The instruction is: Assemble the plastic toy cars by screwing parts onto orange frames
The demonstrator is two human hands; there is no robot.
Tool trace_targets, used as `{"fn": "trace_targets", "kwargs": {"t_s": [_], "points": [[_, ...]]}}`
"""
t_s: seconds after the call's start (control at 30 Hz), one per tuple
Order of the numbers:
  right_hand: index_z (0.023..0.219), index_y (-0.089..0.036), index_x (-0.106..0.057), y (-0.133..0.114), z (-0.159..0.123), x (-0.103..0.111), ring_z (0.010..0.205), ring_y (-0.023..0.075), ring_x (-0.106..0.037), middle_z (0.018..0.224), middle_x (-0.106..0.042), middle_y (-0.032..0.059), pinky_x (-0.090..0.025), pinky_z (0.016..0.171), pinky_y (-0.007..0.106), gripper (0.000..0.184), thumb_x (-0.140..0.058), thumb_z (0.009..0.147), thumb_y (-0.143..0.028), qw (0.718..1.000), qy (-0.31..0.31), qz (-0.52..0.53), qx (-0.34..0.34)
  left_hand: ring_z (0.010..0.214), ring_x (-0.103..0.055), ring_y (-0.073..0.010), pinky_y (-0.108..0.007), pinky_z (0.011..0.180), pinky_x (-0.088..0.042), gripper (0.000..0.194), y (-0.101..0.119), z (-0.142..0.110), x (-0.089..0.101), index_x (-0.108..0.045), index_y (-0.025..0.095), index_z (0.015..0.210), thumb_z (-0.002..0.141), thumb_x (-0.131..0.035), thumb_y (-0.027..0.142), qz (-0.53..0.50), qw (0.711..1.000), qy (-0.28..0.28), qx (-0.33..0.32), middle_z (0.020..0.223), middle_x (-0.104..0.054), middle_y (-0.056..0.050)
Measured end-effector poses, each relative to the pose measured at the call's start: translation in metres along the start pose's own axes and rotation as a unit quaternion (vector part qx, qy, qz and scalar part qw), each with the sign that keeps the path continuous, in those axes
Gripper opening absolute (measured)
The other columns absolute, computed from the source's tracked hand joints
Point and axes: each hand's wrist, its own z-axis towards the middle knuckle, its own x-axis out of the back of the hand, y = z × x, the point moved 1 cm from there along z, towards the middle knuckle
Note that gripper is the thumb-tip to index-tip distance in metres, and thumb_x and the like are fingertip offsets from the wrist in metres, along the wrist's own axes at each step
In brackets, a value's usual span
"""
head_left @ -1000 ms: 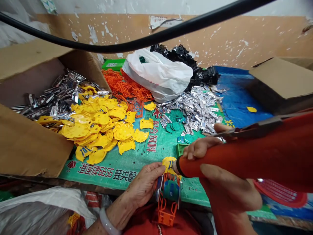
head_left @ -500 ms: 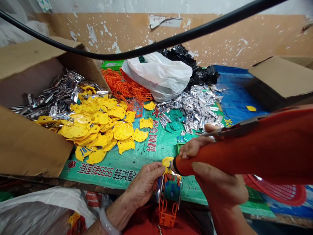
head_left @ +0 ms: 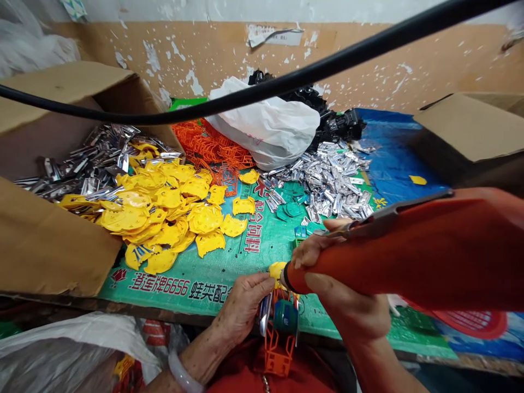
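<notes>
My left hand (head_left: pixel 241 303) pinches a small plastic toy assembly (head_left: pixel 285 316) near the table's front edge. The assembly has an orange frame (head_left: pixel 278 357) at its lower end, a dark green and blue rounded part in the middle and a chrome strip along its left side. A yellow plate (head_left: pixel 277 269) forms its far end, beside my left fingertips. Wrapped around an orange-red power screwdriver (head_left: pixel 417 254), my right hand (head_left: pixel 356 311) holds it almost level. The tool's nose meets the yellow plate; its tip is hidden.
Yellow plates (head_left: pixel 164 213) spill from a cardboard box (head_left: pixel 53 245) holding chrome pieces. Behind are orange frames (head_left: pixel 204 142), a white bag (head_left: pixel 266 123), black parts (head_left: pixel 344 125) and silver pieces (head_left: pixel 331 180). A black cable (head_left: pixel 245 103) crosses above. A red basket (head_left: pixel 470 322) lies right.
The screwdriver's body has swung slightly downward and left, with its nose still at the yellow plate. My right hand has shifted left with it. The black cable has moved; my left hand keeps its grip.
</notes>
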Motion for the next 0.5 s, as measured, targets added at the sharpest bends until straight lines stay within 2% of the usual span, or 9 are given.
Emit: {"fn": "trace_targets", "kwargs": {"t_s": [0.17,0.3,0.37,0.5], "points": [[0.107,-0.035,-0.053,0.0019,0.0015,-0.0028,0.075,0.0176,-0.062,0.075,-0.063,-0.0061,-0.052,0.080,0.038,0.052,-0.071,0.066,-0.009,1.000,-0.014,0.006,-0.005,0.046,-0.043,-0.0077,-0.020,0.046,-0.033,0.036,0.0000,-0.0021,-0.0013,-0.072,0.011,0.071,0.064,-0.078,0.046,-0.002,1.000,0.005,-0.014,0.054,-0.058,0.001],[0.086,-0.031,-0.059,0.0011,0.0061,-0.0036,0.070,0.0172,-0.061,0.073,-0.062,-0.0056,-0.054,0.074,0.039,0.034,-0.069,0.063,-0.008,0.998,-0.053,0.002,0.027,0.044,-0.044,-0.0079,-0.020,0.044,-0.035,0.037,-0.0014,-0.0023,-0.0008,-0.072,0.011,0.073,0.065,-0.077,0.047,0.001,1.000,0.005,-0.012,0.055,-0.058,0.001],[0.078,-0.028,-0.059,0.0007,0.0062,-0.0024,0.070,0.0178,-0.060,0.072,-0.061,-0.0041,-0.053,0.075,0.040,0.024,-0.069,0.064,-0.011,0.998,-0.056,-0.001,0.035,0.044,-0.044,-0.0075,-0.019,0.044,-0.035,0.037,-0.0015,-0.0024,-0.0005,-0.072,0.011,0.076,0.067,-0.076,0.047,0.006,1.000,-0.001,-0.010,0.057,-0.059,0.000],[0.081,-0.025,-0.062,-0.0053,0.0030,0.0002,0.069,0.0183,-0.059,0.075,-0.061,-0.0009,-0.053,0.075,0.043,0.014,-0.071,0.069,-0.024,0.999,-0.016,0.016,0.033,0.043,-0.045,-0.0067,-0.018,0.043,-0.034,0.036,0.0004,-0.0029,0.0001,-0.071,0.010,0.075,0.070,-0.075,0.045,0.018,1.000,-0.015,-0.013,0.059,-0.062,-0.002]]}}
